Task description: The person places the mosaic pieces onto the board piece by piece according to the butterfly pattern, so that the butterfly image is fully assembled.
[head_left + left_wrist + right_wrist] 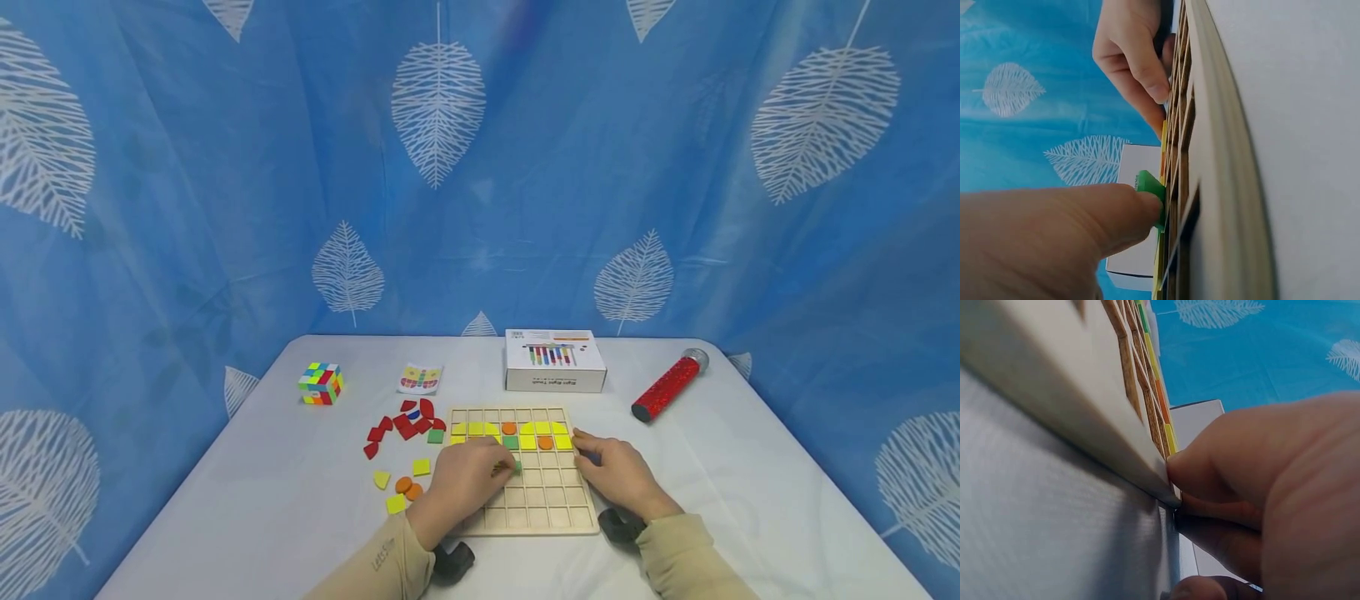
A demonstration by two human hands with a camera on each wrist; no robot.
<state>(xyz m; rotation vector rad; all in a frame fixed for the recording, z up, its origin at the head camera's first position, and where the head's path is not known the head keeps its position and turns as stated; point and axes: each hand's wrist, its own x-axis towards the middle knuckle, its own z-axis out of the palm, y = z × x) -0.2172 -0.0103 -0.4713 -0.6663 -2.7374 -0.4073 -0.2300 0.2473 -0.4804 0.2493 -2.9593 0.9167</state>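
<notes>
A wooden grid board (531,521) lies on the table, its upper rows partly filled with yellow, orange and green pieces. Over the board's middle, my left hand (467,477) pinches a green square tile (1150,184) between thumb and fingers. The tile is tilted against the grid in the left wrist view. My right hand (621,473) holds the board's right edge, thumb on top and fingers at the side, as the right wrist view shows. A yellow piece (1170,439) sits just beyond that thumb. My left hand hides some of the left cells.
Left of the board lie red pieces (405,427), a loose green square (435,436), yellow pieces (422,467) and orange discs (404,484). Farther back stand a puzzle cube (320,384), a pattern card (420,380) and a white box (555,361). A red microphone (667,387) lies at right.
</notes>
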